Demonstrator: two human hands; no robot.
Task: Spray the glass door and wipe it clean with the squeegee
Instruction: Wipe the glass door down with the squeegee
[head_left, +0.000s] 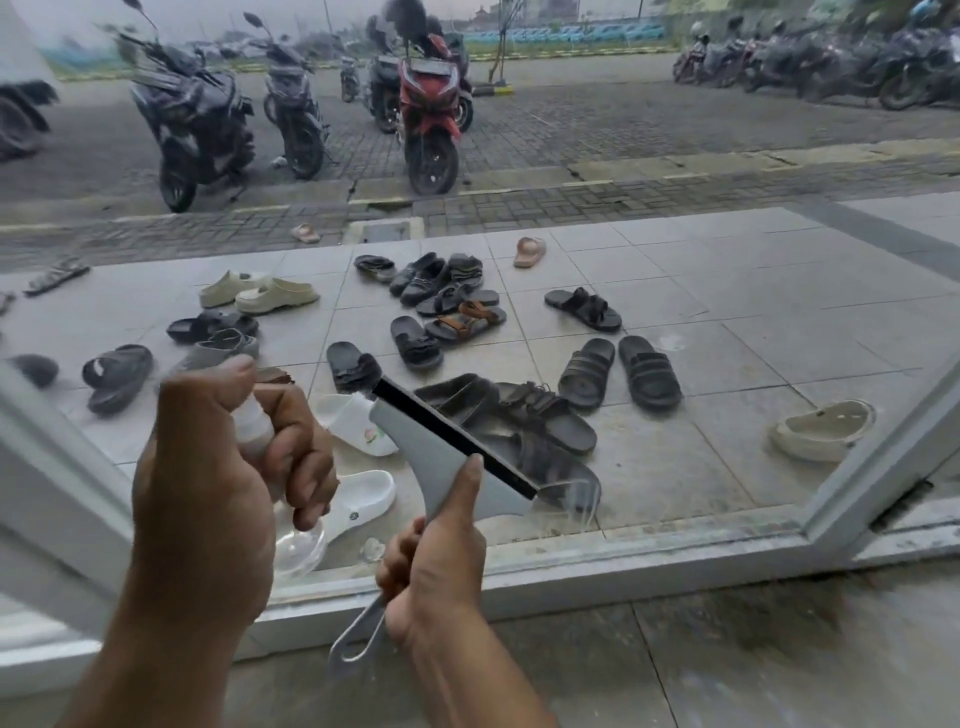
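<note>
The right hand (436, 566) has its grip closed around the handle of the grey squeegee (447, 452), thumb stretched up along the neck toward the head. Below this grip the handle's open loop end sticks out toward the floor; above it the black rubber blade slants up and to the left, its edge at the glass door (675, 322). Whether the blade actually touches the pane cannot be told.

Just to the left of that grip, the left hand (218, 483) holds a small clear spray bottle (270, 467), fingers wrapped around its body and the forefinger resting on the white nozzle at the top. The bottle's rounded clear base shows below this grip. The 2 hands are near each other, not touching.

Beyond both grips stands the pane in its white frame (649, 566), streaked and hazy. Through it, scattered sandals (618, 371) lie on a tiled porch, and farther off motorbikes (431, 114) are parked on paving.
</note>
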